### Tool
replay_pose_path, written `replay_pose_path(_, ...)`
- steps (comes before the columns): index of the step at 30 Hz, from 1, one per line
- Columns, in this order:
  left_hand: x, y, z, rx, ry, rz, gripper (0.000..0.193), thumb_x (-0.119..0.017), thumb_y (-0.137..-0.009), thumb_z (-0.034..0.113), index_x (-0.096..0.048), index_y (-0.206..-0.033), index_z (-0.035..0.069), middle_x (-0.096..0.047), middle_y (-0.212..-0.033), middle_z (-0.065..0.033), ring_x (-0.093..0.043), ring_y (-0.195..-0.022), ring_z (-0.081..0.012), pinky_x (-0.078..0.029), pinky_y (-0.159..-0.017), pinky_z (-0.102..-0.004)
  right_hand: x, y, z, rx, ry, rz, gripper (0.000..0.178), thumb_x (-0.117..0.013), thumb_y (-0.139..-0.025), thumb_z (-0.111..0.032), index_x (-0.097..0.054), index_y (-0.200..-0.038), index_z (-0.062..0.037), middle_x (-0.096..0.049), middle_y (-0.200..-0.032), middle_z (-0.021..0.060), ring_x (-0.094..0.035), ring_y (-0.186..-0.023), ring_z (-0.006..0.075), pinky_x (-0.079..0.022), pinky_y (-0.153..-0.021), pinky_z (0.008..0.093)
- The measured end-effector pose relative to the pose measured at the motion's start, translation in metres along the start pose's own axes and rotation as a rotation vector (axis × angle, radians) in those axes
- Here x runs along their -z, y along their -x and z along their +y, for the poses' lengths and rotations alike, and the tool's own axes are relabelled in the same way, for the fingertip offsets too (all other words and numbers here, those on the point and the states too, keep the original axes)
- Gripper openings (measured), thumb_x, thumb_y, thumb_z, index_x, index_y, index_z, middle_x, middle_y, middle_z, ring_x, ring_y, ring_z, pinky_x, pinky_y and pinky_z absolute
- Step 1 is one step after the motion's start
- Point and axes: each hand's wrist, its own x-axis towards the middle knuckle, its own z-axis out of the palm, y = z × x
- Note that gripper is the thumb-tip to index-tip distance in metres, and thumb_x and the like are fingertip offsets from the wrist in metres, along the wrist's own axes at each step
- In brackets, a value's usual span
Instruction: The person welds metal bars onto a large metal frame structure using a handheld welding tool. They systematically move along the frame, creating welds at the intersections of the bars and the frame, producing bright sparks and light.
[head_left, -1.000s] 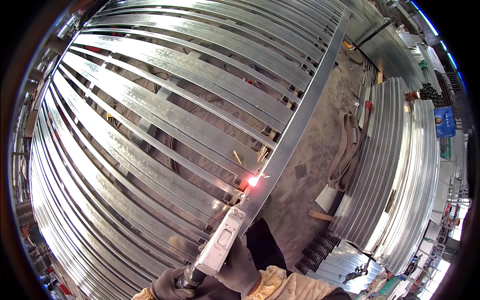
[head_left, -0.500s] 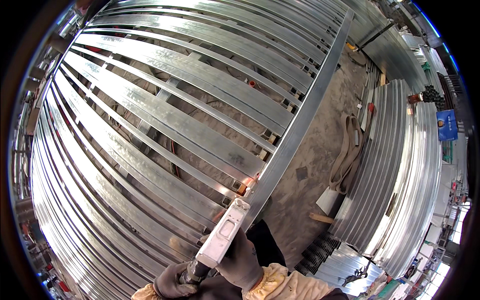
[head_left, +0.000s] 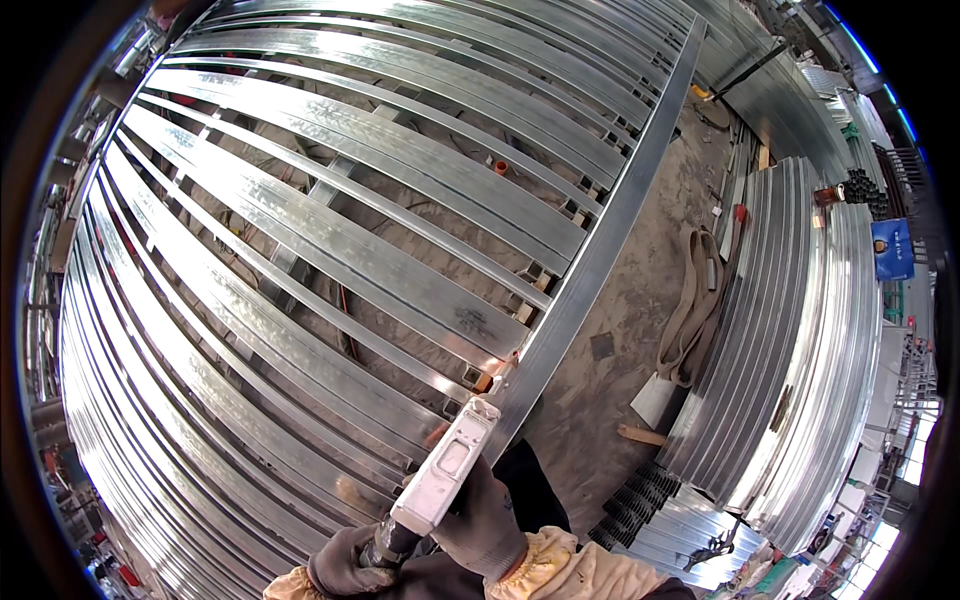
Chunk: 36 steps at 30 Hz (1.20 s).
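My left hand (head_left: 348,561), in a grey glove, is closed round the dark rear end of a welding gun (head_left: 452,462) with a pale, box-shaped body. My right hand (head_left: 484,528), gloved too, wraps the gun from the right, its fingers partly hidden behind the body. The gun's nose points away from me, close to the joint where the slats (head_left: 400,285) of a silvery metal frame meet its long edge bar (head_left: 590,262). Reddish light shows on the metal by the nose. Whether the nose touches the bar I cannot tell.
Stacked metal profiles (head_left: 745,330) lie to the right. Between them and the frame, a beige strap (head_left: 690,300) and a wood scrap (head_left: 641,435) lie on the dusty floor. A small red-orange object (head_left: 501,168) shows between slats. A blue box (head_left: 892,250) stands at far right.
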Motion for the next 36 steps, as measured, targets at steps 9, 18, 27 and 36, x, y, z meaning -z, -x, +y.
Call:
replay_pose_path(9,0.003,-0.002,-0.004,-0.014,0.016,-0.005,0.069,-0.094,-0.072,0.038,-0.063,-0.116,-0.004,-0.064,-0.089,0.001,-0.056,-0.079,-0.0095,-0.048,-0.071,-0.0274,0.002,-0.002,0.0,0.055,0.049,-0.014,0.07,-0.081,-0.084,-0.025,-0.047,-0.14,-0.0019,-0.055,-0.135,0.0207,-0.066,-0.111,0.0338,-0.054,-0.093,0.0383)
replay_pose_path(18,0.0,0.0,0.003,0.009,-0.005,0.017,0.067,-0.094,-0.071,0.039,-0.064,-0.114,-0.004,-0.063,-0.088,0.0008,-0.056,-0.078,-0.0099,-0.047,-0.069,-0.0275,0.001,-0.003,-0.005,-0.014,-0.009,-0.02,0.062,-0.081,-0.083,-0.025,-0.052,-0.134,-0.0025,-0.055,-0.132,0.018,-0.068,-0.103,0.0297,-0.055,-0.088,0.0371)
replay_pose_path(27,0.003,0.0,-0.003,0.004,0.007,-0.003,0.064,-0.093,-0.073,0.037,-0.063,-0.112,-0.003,-0.063,-0.088,0.0004,-0.056,-0.079,-0.0098,-0.047,-0.069,-0.0276,0.0,0.0,-0.003,-0.028,0.009,-0.007,0.057,-0.081,-0.084,-0.026,-0.055,-0.129,-0.0027,-0.056,-0.13,0.0165,-0.068,-0.101,0.028,-0.056,-0.086,0.0371)
replay_pose_path(36,0.003,0.001,-0.004,0.008,0.002,0.011,0.067,-0.094,-0.073,0.038,-0.063,-0.115,-0.004,-0.063,-0.089,0.0008,-0.056,-0.079,-0.0099,-0.048,-0.071,-0.0275,0.001,-0.002,0.001,0.021,0.09,-0.025,0.061,-0.081,-0.083,-0.028,-0.053,-0.131,-0.0026,-0.056,-0.132,0.0186,-0.068,-0.103,0.0319,-0.057,-0.086,0.0385)
